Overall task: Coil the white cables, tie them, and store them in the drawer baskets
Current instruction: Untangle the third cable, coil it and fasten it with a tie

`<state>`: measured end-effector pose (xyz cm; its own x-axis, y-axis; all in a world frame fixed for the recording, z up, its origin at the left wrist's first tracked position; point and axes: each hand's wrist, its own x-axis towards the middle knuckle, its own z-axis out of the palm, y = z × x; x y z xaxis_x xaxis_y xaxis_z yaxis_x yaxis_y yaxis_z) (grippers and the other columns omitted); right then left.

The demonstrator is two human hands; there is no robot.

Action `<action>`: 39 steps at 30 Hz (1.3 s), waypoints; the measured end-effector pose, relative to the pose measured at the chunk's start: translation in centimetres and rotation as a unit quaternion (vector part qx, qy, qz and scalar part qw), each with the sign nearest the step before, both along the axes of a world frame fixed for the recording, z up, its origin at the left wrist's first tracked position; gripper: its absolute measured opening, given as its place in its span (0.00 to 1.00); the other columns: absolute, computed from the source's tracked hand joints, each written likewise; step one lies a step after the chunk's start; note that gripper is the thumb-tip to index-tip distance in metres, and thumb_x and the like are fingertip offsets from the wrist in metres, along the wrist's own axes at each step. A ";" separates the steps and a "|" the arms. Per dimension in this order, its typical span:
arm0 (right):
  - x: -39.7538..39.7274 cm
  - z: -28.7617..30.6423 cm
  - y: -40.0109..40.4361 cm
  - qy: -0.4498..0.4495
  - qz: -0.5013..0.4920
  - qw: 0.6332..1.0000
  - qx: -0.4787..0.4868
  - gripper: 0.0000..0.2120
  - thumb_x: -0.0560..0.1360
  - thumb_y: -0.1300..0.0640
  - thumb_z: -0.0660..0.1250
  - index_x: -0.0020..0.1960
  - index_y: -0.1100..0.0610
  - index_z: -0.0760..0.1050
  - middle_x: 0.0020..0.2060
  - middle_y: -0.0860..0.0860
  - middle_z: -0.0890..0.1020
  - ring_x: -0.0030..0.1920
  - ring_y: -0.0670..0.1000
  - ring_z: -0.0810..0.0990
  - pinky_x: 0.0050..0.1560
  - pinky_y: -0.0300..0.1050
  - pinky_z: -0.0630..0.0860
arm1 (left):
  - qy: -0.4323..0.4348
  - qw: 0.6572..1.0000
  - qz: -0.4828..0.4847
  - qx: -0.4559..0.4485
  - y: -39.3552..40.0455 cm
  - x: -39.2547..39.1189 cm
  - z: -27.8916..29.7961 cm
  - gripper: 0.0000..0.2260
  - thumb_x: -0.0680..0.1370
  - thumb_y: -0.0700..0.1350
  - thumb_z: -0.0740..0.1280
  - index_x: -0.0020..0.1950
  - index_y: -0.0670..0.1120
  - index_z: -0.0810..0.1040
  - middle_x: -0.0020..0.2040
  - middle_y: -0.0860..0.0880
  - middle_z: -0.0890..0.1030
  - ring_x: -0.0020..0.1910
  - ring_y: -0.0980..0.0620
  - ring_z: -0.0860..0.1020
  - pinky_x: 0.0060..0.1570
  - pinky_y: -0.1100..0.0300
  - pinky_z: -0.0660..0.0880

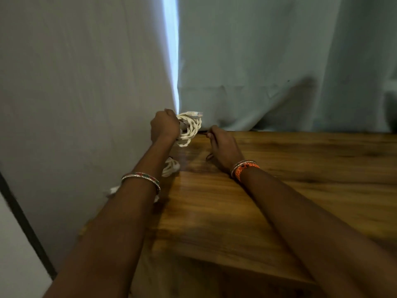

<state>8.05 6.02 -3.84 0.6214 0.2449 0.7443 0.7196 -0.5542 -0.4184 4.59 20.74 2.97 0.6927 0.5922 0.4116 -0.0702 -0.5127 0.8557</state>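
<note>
My left hand [164, 125] is closed in a fist around a bundle of coiled white cable [190, 131], held just above the far left corner of the wooden table [279, 190]. A plug end [194, 114] sticks out at the top of the bundle. My right hand [223, 147] rests on the table just right of the bundle, fingers curled, thumb and fingertips pinched near the table's back edge; what it pinches is too small to tell. More white cable [170, 167] lies at the table's left edge under my left forearm. No drawer or basket is in view.
Pale curtains [257, 61] hang right behind the table, with a bright gap [171, 50] between them. A dark frame strip [23, 222] runs along the lower left. The table stretches to the right.
</note>
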 end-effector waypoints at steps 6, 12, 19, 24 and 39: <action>-1.9 0.3 -8.5 0.009 -0.099 0.991 0.092 0.08 0.80 0.60 0.58 0.46 0.62 0.73 0.36 0.54 0.77 0.34 0.49 0.72 0.32 0.38 0.64 | -0.017 0.999 0.047 -0.002 -9.0 0.0 -1.7 0.21 0.83 0.46 0.49 0.59 0.34 0.74 0.61 0.34 0.76 0.61 0.36 0.73 0.57 0.49 0.69; -3.0 1.9 -11.6 0.003 -0.119 0.973 0.199 0.07 0.75 0.59 0.64 0.42 0.61 0.76 0.37 0.56 0.83 0.37 0.52 0.80 0.40 0.46 0.76 | -0.033 0.998 0.037 0.023 -15.1 2.8 -3.8 0.21 0.83 0.46 0.50 0.54 0.34 0.78 0.54 0.33 0.79 0.55 0.35 0.77 0.52 0.49 0.72; -4.4 1.7 -9.0 0.001 -0.167 0.986 0.017 0.09 0.73 0.52 0.63 0.37 0.55 0.70 0.36 0.55 0.80 0.38 0.56 0.77 0.34 0.46 0.66 | -0.048 0.998 0.013 0.044 -14.2 4.9 -5.5 0.18 0.82 0.43 0.52 0.49 0.33 0.78 0.50 0.32 0.80 0.52 0.34 0.78 0.47 0.49 0.72; -5.1 1.5 -8.2 0.055 -0.168 0.982 0.059 0.11 0.74 0.53 0.64 0.34 0.56 0.72 0.32 0.52 0.78 0.36 0.54 0.76 0.33 0.44 0.67 | -0.111 0.993 -0.025 0.041 -13.8 3.2 -4.8 0.12 0.81 0.39 0.53 0.57 0.32 0.69 0.54 0.31 0.76 0.53 0.35 0.76 0.46 0.50 0.67; -5.0 1.7 -7.5 0.275 -0.108 0.900 0.319 0.08 0.71 0.58 0.69 0.37 0.62 0.80 0.36 0.58 0.84 0.39 0.57 0.83 0.40 0.51 0.81 | -0.178 0.983 -0.013 0.033 -13.4 3.0 -4.8 0.11 0.79 0.38 0.53 0.59 0.36 0.68 0.47 0.35 0.79 0.45 0.39 0.77 0.37 0.59 0.62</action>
